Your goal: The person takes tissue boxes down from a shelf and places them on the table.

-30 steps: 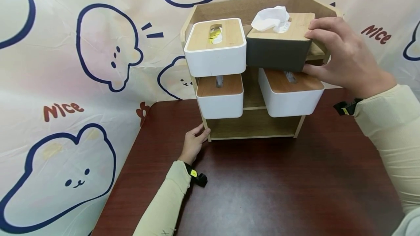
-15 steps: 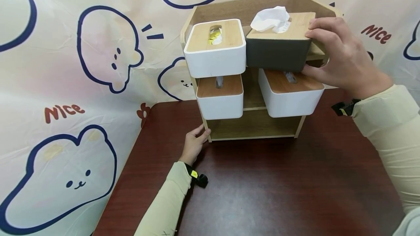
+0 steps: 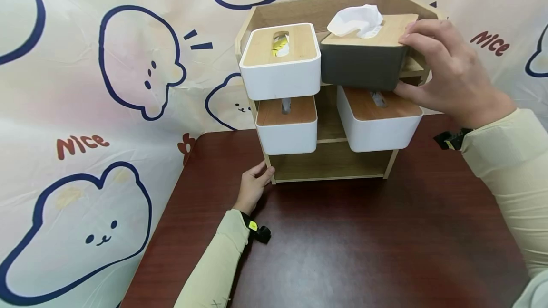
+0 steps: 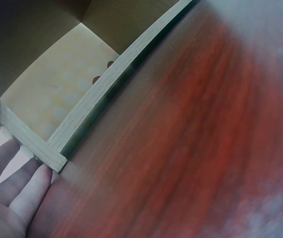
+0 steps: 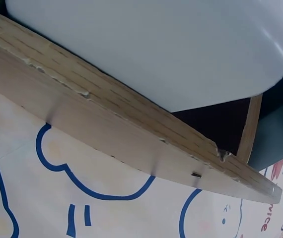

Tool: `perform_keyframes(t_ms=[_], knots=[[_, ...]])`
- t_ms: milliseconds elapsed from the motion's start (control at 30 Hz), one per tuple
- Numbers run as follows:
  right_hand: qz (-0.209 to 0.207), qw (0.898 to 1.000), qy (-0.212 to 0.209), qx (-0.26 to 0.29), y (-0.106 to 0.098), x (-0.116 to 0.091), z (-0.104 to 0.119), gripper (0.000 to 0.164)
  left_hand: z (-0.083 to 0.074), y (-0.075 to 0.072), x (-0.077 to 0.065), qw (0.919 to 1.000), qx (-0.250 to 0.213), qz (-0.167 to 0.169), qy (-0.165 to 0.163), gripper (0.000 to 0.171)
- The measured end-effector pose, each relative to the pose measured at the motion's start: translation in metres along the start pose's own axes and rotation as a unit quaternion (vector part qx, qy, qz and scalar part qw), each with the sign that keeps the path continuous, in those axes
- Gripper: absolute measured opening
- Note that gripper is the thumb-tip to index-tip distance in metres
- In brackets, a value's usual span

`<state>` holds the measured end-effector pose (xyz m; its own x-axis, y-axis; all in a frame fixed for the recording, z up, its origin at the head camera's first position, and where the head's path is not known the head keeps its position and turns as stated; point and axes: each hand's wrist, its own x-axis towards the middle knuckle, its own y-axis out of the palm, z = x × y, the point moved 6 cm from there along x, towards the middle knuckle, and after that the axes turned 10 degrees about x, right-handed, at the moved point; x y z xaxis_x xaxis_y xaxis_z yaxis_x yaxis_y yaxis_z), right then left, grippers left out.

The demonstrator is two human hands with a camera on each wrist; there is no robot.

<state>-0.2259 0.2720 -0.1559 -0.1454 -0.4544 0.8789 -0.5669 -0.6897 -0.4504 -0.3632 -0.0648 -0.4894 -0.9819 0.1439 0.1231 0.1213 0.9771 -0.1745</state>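
In the head view my right hand [image 3: 454, 70] grips the right end of a dark grey tissue box [image 3: 361, 65]. Its fingers lie on the wooden lid, the thumb lower down by the bottom corner. White tissue [image 3: 357, 20] sticks out of the lid slot. The box is slightly tilted at the top of a wooden shelf unit [image 3: 327, 168]. My left hand [image 3: 252, 189] holds the unit's lower left front edge; in the left wrist view, thumb and fingers [image 4: 30, 196] lie on either side of the side panel [image 4: 30, 136].
Left of the grey box sits a white tissue box [image 3: 280, 77] with a pale lid. Below are a left white box [image 3: 287, 139] and a right white box [image 3: 383, 134], both brown-lidded and jutting forward. The unit stands on a dark red-brown table [image 3: 342, 246] before a cartoon-printed cloth [image 3: 141, 61].
The grey tissue box has shifted slightly, its lid's front edge a little higher and its right back corner further right. My left hand keeps its hold on the shelf unit.
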Motion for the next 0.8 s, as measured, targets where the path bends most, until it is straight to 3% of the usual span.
perform_keyframes(t_ms=[500,800], knots=[[-0.026,1.000,-0.005,0.007,-0.003,-0.001,0.002,0.061,0.000,0.004,0.002,0.9996,-0.024,0.015,0.001,0.052],[-0.039,0.999,-0.004,0.007,-0.005,0.007,0.009,0.059,-0.011,0.002,0.000,0.9996,-0.014,0.024,0.000,0.051]])
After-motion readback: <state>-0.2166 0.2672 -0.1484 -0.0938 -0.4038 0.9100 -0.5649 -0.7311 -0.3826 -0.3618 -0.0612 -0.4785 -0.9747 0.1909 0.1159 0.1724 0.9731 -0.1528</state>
